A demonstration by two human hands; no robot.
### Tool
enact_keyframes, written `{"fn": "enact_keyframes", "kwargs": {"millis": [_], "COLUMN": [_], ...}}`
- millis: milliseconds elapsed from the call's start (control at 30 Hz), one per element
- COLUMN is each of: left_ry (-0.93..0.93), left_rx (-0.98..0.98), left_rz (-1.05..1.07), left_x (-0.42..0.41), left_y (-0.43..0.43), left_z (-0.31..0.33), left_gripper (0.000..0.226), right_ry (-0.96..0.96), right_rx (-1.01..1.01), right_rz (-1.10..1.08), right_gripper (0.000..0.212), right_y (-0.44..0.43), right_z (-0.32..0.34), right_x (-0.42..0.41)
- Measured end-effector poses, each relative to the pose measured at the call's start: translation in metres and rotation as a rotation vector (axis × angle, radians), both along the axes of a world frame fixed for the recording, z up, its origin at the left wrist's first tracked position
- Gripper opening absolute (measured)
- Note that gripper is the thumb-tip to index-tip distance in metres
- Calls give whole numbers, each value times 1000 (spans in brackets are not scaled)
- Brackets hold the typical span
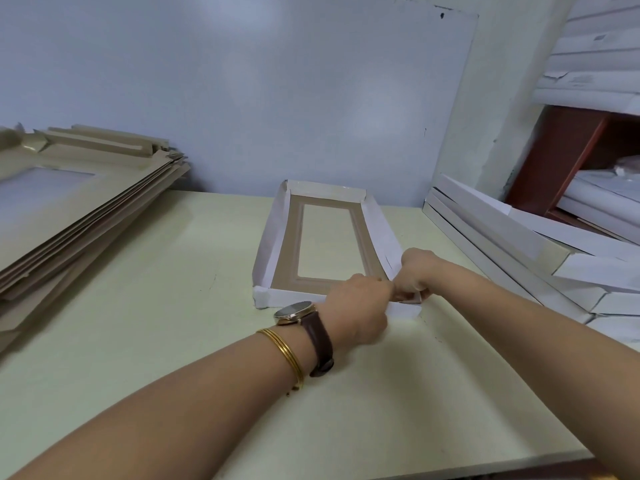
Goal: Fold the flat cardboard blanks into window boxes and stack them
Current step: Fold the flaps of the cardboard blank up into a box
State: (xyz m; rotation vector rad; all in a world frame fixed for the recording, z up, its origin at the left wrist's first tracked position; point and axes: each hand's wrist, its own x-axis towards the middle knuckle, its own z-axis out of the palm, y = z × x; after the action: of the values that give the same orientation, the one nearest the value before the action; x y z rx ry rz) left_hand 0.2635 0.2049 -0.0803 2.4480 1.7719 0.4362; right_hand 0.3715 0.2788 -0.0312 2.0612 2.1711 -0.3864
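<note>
Your forearms reach in from the near edge, a watch (294, 311) and thin bangles (284, 351) on the left wrist. Both hands meet at the near right corner of the window box (292, 237). It lies open side up in the middle of the bench (173, 306), its long axis running away from you. Your left hand (360, 306) curls onto the near wall at that corner. Your right hand (415, 271) pinches the corner flap from the outer side. The two hands touch, and the fingertips are mostly hidden.

Three corners look formed, so this one seems the last to tuck. Expect the box to be light, thin card: stiff along its creases, quick to buckle across the walls. The side walls already lean outward. The window is a weak spot, so keep your grip on the corners and wall edges, never on the frame round the opening. To lift the box, take it by both long sides near the ends.

Left of the box, well apart, the flat blanks (86, 202) lie in a loose, fanned pile. To the right, near the box, the folded boxes (502, 244) lie overlapped and leaning, with a shelf (568, 161) behind them. That leaning pile could slide when you add another box. Nothing lies between the box and either pile, and the wall (242, 98) stands just behind the far end.
</note>
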Motion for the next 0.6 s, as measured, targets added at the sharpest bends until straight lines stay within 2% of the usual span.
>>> {"fn": "enact_keyframes", "kwargs": {"millis": [100, 233, 333, 400, 467, 533, 600], "left_ry": [-113, -173, -218, -235, -236, -242, -261], "left_rx": [5, 34, 2, -32, -59, -80, -96], "left_rz": [-7, -20, 3, 24, 44, 55, 61], "left_x": [6, 5, 6, 6, 8, 9, 9], "left_y": [6, 8, 8, 9, 9, 10, 10], "left_z": [-2, -5, -4, -4, -4, -3, -1], "left_gripper": [14, 21, 18, 25, 25, 19, 16], "right_ry": [3, 64, 6, -61, -111, -114, -60], "right_rx": [13, 11, 34, 53, 47, 30, -10], "right_rz": [-11, -30, 40, 88, 119, 123, 104], "right_gripper": [17, 8, 24, 28, 23, 7, 14], "right_y": [3, 7, 9, 10, 9, 8, 7], "right_z": [0, -3, -8, -9, -9, -7, -5], "right_x": [3, 9, 9, 7, 6, 9, 13]}}
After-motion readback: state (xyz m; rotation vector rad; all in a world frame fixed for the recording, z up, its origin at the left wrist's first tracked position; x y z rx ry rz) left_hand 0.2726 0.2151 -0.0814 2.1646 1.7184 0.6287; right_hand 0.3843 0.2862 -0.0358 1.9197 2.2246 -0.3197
